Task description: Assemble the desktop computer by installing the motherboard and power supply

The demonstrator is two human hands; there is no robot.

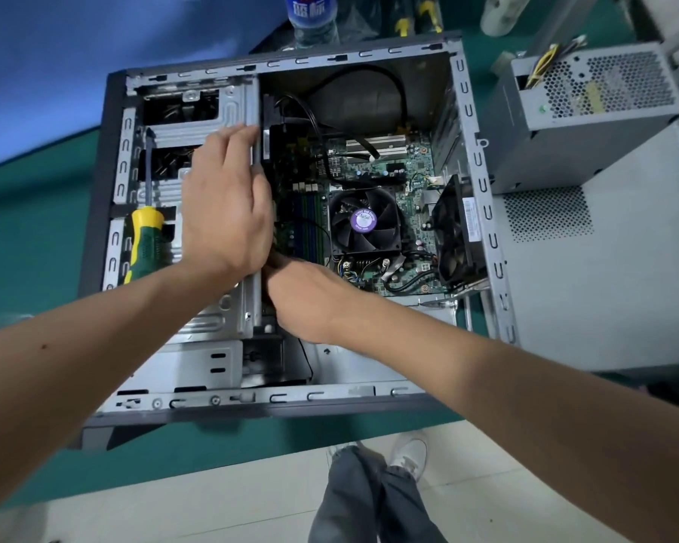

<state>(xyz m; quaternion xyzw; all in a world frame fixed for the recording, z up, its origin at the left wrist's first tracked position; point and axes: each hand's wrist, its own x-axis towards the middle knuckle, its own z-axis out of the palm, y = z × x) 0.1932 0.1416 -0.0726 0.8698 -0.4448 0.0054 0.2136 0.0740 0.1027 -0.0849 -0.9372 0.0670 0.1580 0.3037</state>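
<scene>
A green mat covers the worktop [36,229], which fills the left and middle of the frame; at the upper left a blue surface rises behind it. Pale floor tiles [212,499] run along the bottom of the frame, where the person's grey trouser legs and a white shoe [410,456] show.

The open computer case [483,182] lies on its side in the centre of the worktop. The motherboard [404,213] sits inside it, right of centre, with a black CPU fan [365,221] on it and a second black fan [453,237] standing at the case's right wall. Black cables loop through the upper part of the case.

The left hand [224,205] lies over the metal drive cage [212,123], fingers fairly straight and reaching to the cage's right edge; its grip holds nothing that can be seen. The right hand [310,299] reaches below the cage's edge beside the motherboard, fingers curled and tucked out of sight, so its grip cannot be told.

A screwdriver [146,237] with a green and yellow handle rests on the cage at the left. The power supply [588,123], a grey perforated box with yellow wires, stands outside the case at the upper right, on top of a grey case panel [585,307]. A water bottle [314,17] with a blue label stands at the top edge.
</scene>
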